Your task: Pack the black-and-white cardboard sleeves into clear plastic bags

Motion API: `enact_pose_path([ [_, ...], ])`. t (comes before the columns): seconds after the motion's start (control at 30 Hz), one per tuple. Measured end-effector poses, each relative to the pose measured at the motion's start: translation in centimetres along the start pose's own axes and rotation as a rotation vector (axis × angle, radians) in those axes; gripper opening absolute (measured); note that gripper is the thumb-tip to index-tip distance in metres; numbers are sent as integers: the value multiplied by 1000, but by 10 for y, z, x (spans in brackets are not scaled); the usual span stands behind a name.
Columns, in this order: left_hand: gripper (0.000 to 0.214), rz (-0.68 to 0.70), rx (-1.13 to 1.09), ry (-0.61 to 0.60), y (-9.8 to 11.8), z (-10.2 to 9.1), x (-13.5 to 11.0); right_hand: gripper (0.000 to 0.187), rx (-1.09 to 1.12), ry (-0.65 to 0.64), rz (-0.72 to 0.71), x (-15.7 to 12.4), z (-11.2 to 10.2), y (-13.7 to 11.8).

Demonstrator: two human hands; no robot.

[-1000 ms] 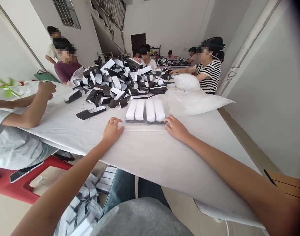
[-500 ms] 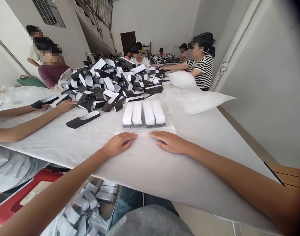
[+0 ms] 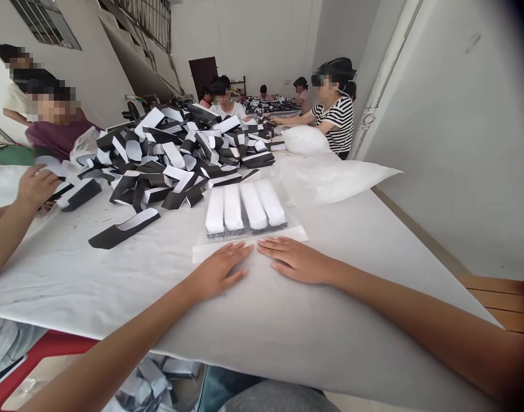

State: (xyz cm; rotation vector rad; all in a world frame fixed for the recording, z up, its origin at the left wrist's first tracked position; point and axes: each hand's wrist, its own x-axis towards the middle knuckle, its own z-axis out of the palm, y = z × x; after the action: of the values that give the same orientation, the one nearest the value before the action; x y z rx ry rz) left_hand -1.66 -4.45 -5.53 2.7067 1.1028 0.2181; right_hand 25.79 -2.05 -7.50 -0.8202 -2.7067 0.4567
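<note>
As left hand (image 3: 219, 272) and right hand (image 3: 296, 261) lie fingers-open, four white strips (image 3: 244, 207) sit beyond

This is a workshop given over to handwork: a long table (image 3: 73, 286) covered in white sheeting is piled with a heap of black-and-white pieces (image 3: 176, 154), and a further heap (image 3: 266, 106) is seen farther down the room. Workers (image 3: 333, 117) are ranged along the table, and the plain room is enclosed by bare white walls (image 3: 459, 143), with a barred window (image 3: 44, 20) and a dark door (image 3: 203, 74).
</note>
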Motion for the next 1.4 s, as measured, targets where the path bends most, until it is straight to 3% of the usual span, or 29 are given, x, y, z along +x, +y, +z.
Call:
enact_pose_path([
  [0.27, 67, -1, 48, -57, -10, -2, -18, 59, -21, 0, 173, -11, -4, 1],
  [0.43, 61, -155, 46, -54, -25, -15, -41, 58, -32, -27, 304, -17, -17, 11],
  [0.63, 48, -376, -39, 78, -45, -27, -59, 36, -21, 149, 284, -22, -23, 33],
  [0.73, 44, -412, -25, 165, -50, -25, -62, 32, -83, 227, 227, -23, -21, 41],
  [0.87, 42, -361, 113, 251, -47, -17, -62, 31, -174, 275, 178, -21, -19, 40],
  [1.0, 40, -380, 177, 324, -44, -15, -60, 31, -123, 322, 256, -18, -19, 38],
  [1.2, 33, -369, 98, 331, -49, -18, -55, 26, -57, 317, 365, -14, -18, 47],
  [1.4, 30, -476, 72, 314, -48, -18, -56, 26, -96, 288, 405, -12, -17, 45],
])
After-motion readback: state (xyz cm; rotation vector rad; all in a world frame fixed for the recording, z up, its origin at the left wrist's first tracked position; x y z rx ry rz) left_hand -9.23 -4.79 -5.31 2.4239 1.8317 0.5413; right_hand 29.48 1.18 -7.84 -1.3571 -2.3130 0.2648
